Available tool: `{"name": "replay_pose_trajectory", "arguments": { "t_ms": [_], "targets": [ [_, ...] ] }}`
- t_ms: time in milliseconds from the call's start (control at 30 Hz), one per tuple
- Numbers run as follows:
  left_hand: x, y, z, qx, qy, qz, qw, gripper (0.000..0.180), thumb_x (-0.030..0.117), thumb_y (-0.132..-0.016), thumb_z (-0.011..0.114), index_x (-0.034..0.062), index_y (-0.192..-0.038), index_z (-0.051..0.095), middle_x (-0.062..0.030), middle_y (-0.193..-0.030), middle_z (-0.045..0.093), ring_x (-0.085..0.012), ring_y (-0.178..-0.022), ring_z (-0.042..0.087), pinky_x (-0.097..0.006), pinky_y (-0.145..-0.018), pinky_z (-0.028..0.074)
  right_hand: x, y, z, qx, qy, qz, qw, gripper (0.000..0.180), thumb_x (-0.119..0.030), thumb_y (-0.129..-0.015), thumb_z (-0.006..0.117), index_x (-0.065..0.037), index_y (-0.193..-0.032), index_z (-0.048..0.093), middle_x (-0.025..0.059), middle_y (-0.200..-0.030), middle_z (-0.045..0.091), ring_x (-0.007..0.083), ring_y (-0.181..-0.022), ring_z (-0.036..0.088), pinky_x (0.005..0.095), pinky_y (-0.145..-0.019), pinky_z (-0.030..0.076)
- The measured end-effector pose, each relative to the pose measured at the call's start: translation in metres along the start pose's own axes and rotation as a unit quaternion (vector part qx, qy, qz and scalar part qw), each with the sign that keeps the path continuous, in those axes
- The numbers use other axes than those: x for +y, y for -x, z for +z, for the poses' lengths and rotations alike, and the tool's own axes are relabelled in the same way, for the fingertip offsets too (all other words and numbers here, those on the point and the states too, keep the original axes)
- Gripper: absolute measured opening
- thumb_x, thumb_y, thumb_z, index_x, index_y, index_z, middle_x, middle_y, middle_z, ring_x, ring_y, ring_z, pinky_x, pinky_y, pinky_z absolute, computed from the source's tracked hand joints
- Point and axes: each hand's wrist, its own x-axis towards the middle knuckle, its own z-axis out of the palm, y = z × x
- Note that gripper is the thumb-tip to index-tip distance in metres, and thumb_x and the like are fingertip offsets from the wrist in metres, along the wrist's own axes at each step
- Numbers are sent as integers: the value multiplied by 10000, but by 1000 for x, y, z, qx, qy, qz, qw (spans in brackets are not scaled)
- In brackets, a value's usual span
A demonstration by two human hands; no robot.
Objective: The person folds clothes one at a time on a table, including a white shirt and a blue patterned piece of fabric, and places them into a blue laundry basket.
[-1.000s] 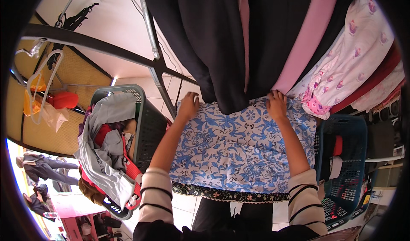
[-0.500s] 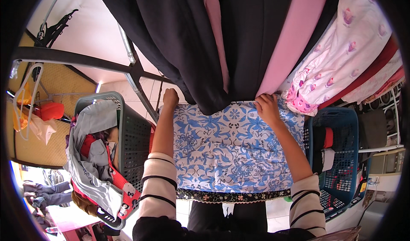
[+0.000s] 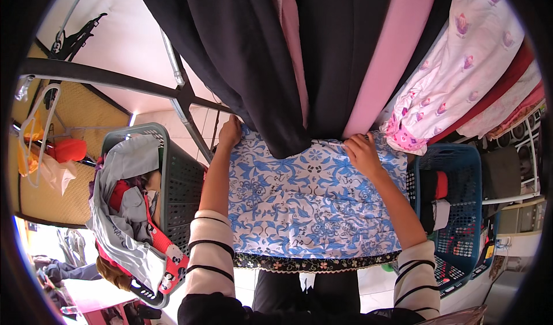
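A white cloth with blue floral print (image 3: pixel 314 204) lies spread in front of me, a few soft wrinkles across it. At its far left corner my left hand (image 3: pixel 231 132) is closed on the edge, the fingertips partly hidden. My right hand (image 3: pixel 362 152) pinches the far edge right of the middle, fingers bent. Under the near edge shows a black cloth with a flowered, scalloped border (image 3: pixel 314 264). Dark garments (image 3: pixel 247 60) and a pink strip of fabric (image 3: pixel 383 54) hang just beyond, the dark hem draping over the printed cloth's far edge.
A grey-green laundry basket (image 3: pixel 178 198) heaped with clothes stands at left. On the right is a blue basket (image 3: pixel 461 210) holding a few items. A dark metal frame (image 3: pixel 115 73) crosses the upper left. A flower-printed white garment (image 3: pixel 455 65) hangs at upper right.
The printed cloth has shifted slightly left, its far left corner rising a little. My right hand has moved slightly toward me, with its fingers bent more tightly at the edge.
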Motion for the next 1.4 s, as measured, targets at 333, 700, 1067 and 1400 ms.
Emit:
{"name": "replay_pose_trajectory", "arguments": {
  "t_ms": [333,700,1067,1400],
  "targets": [
    [-7,-10,-36,136,355,53,924,193,190,-879,577,-2,-899,583,-120,-808,651,-215,-750,622,-317,-687,480,1,4,8,-27,28,15,999,65,-96,-750,626,-62,-800,602,58,-842,564,228,-883,540,428,-909,334],
    [-51,43,-78,-141,59,50,987,467,362,-736,684,-29,-987,634,-194,-743,624,-214,-724,620,-352,-697,472,66,18,-1,-63,272,161,946,294,-57,-662,637,-41,-953,595,116,-1026,587,313,-1064,507,495,-938,358],
    [-62,146,-43,-1,474,-52,879,288,184,-881,531,-9,-1094,557,-50,-887,596,-105,-783,539,-254,-705,436,40,106,-77,-282,128,52,949,387,-32,-658,603,-70,-1043,575,163,-826,640,346,-818,612,432,-775,474],
    [-28,143,-89,-56,575,-24,816,252,236,-785,567,32,-930,600,-35,-820,602,-121,-682,524,-251,-651,420,11,119,-48,-342,135,141,919,379,14,-677,594,-44,-1051,575,184,-832,637,332,-800,629,423,-717,505]
  ]
}}
